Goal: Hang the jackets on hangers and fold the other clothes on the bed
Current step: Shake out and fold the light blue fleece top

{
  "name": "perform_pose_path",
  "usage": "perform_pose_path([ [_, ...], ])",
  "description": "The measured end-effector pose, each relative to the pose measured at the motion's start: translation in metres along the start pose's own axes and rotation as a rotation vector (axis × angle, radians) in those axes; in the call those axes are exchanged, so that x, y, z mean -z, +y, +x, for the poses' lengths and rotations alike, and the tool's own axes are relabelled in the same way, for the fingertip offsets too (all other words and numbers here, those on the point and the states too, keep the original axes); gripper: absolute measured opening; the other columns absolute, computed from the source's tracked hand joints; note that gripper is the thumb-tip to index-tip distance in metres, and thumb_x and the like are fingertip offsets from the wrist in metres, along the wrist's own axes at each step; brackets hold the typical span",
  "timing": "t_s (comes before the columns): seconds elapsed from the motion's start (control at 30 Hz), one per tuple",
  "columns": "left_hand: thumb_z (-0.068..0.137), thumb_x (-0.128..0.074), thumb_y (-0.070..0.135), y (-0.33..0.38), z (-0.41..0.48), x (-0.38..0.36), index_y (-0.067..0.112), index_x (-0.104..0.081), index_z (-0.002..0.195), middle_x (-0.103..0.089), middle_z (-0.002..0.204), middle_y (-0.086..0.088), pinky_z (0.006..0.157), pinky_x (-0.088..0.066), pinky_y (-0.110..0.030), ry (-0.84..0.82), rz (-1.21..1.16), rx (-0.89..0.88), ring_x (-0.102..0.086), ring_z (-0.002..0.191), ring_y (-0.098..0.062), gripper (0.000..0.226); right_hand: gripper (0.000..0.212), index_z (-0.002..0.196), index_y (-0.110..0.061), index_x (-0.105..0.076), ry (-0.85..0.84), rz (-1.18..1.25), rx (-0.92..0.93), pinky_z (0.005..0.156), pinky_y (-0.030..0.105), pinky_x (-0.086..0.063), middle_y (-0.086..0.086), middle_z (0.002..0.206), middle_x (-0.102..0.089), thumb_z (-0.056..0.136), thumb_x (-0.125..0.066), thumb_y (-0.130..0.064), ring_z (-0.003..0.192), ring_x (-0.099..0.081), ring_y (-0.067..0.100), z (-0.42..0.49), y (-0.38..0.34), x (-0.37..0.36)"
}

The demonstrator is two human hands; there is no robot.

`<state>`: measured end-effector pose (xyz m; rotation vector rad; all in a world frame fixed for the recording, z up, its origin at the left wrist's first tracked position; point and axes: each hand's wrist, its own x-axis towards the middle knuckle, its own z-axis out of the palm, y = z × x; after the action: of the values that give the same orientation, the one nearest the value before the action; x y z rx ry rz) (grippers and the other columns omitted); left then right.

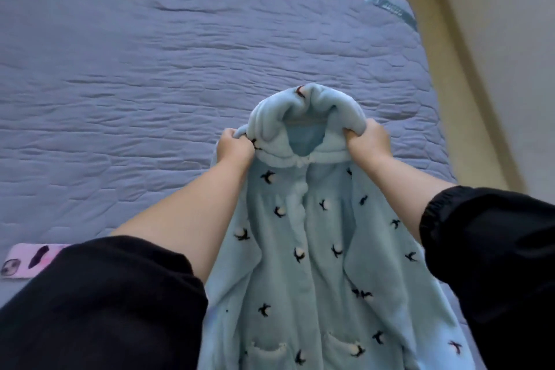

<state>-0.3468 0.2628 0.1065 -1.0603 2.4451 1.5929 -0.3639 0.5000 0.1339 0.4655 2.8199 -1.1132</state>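
A light blue fleece jacket (312,249) with small black bird marks, a hood and two front pockets hangs in front of me over the bed (150,75). My left hand (235,149) grips its left shoulder beside the hood. My right hand (369,143) grips the right shoulder at the collar. Both fists are closed in the fabric and hold the jacket up with its front toward me. A pale bar, perhaps a hanger, shows inside the neck opening; I cannot tell for sure.
The bed has a wrinkled blue-violet quilted cover. A pink phone (28,261) lies on it at the near left. Beige floor (468,48) runs along the bed's far and right sides, with a white wall (510,39) at the right.
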Motion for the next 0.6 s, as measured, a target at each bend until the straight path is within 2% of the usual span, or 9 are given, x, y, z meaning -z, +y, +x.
perform_pose_path([
  [0.07, 0.093, -0.047, 0.020, 0.022, 0.009, -0.002, 0.017, -0.051, 0.103, -0.053, 0.089, 0.001, 0.066, -0.042, -0.019, -0.052, -0.099, -0.066, -0.053, 0.085, -0.017, 0.011, 0.031, 0.113, -0.007, -0.056, 0.046, 0.036, 0.030, 0.069, 0.026, -0.032, 0.013, 0.106, -0.063, 0.091, -0.057, -0.028, 0.103, -0.058, 0.033, 0.019, -0.015, 0.003],
  [0.1, 0.094, -0.049, 0.022, 0.030, 0.010, -0.002, 0.017, -0.048, 0.121, -0.054, 0.097, 0.004, 0.066, -0.041, -0.014, -0.116, -0.142, -0.086, -0.052, 0.085, -0.010, 0.027, 0.038, 0.119, -0.008, -0.050, 0.033, 0.041, 0.045, 0.069, 0.025, -0.032, 0.011, 0.109, -0.060, 0.089, -0.060, -0.030, 0.106, -0.057, 0.031, 0.027, -0.019, 0.003],
  [0.17, 0.094, -0.054, 0.027, 0.028, 0.010, -0.001, 0.027, -0.012, 0.151, -0.044, 0.128, 0.007, 0.087, -0.043, -0.022, -0.280, -0.190, -0.061, -0.050, 0.105, -0.009, 0.070, 0.069, 0.141, -0.009, -0.030, -0.050, -0.011, 0.052, 0.084, 0.024, -0.036, 0.011, 0.137, -0.044, 0.087, -0.064, -0.036, 0.126, -0.045, 0.028, 0.035, -0.019, -0.001],
  [0.2, 0.094, -0.055, 0.026, 0.018, 0.006, 0.000, 0.033, 0.006, 0.152, -0.036, 0.139, 0.010, 0.093, -0.041, -0.030, -0.345, -0.180, -0.018, -0.047, 0.116, -0.012, 0.084, 0.083, 0.149, -0.011, -0.015, -0.097, -0.057, 0.027, 0.101, 0.029, -0.034, 0.011, 0.153, -0.026, 0.088, -0.063, -0.039, 0.138, -0.033, 0.027, 0.033, -0.013, -0.007],
  [0.27, 0.094, -0.053, 0.019, -0.021, -0.007, 0.001, 0.037, 0.017, 0.149, -0.029, 0.149, 0.010, 0.089, -0.041, -0.032, -0.394, -0.119, 0.047, -0.048, 0.121, -0.016, 0.090, 0.088, 0.153, -0.016, 0.002, -0.165, -0.109, -0.031, 0.113, 0.039, -0.023, 0.007, 0.161, 0.002, 0.092, -0.057, -0.038, 0.146, -0.015, 0.025, 0.018, 0.010, -0.024],
  [0.33, 0.094, -0.050, 0.013, -0.070, -0.028, 0.004, 0.031, 0.007, 0.152, -0.039, 0.139, 0.001, 0.077, -0.040, -0.028, -0.347, -0.011, 0.129, -0.052, 0.102, -0.014, 0.084, 0.083, 0.154, -0.015, 0.003, -0.259, -0.161, -0.051, 0.113, 0.038, -0.023, 0.005, 0.162, 0.006, 0.095, -0.052, -0.034, 0.146, -0.014, 0.024, -0.012, 0.041, -0.048],
  [0.37, 0.093, -0.050, 0.010, -0.096, -0.039, 0.008, 0.026, -0.004, 0.153, -0.043, 0.138, -0.006, 0.077, -0.037, -0.027, -0.300, 0.055, 0.163, -0.049, 0.099, -0.014, 0.077, 0.079, 0.154, -0.014, -0.001, -0.330, -0.203, -0.045, 0.111, 0.038, -0.025, 0.004, 0.162, 0.003, 0.095, -0.051, -0.033, 0.145, -0.018, 0.024, -0.031, 0.056, -0.063],
  [0.47, 0.092, -0.053, 0.008, -0.175, -0.068, 0.027, 0.010, -0.033, 0.144, -0.047, 0.139, -0.018, 0.092, -0.039, -0.029, -0.231, 0.243, 0.260, -0.050, 0.119, -0.028, 0.056, 0.065, 0.148, -0.011, -0.019, -0.567, -0.254, 0.003, 0.107, 0.039, -0.035, 0.005, 0.155, -0.019, 0.095, -0.052, -0.030, 0.137, -0.031, 0.027, -0.095, 0.095, -0.108],
  [0.6, 0.086, -0.054, 0.010, -0.255, -0.099, 0.053, 0.010, -0.032, 0.145, -0.035, 0.145, -0.021, 0.106, -0.035, -0.040, -0.141, 0.543, 0.424, -0.039, 0.130, -0.036, 0.062, 0.067, 0.149, -0.011, -0.020, -0.855, -0.274, -0.009, 0.112, 0.031, -0.023, 0.005, 0.155, -0.024, 0.095, -0.053, -0.032, 0.141, -0.027, 0.022, -0.179, 0.133, -0.161],
])
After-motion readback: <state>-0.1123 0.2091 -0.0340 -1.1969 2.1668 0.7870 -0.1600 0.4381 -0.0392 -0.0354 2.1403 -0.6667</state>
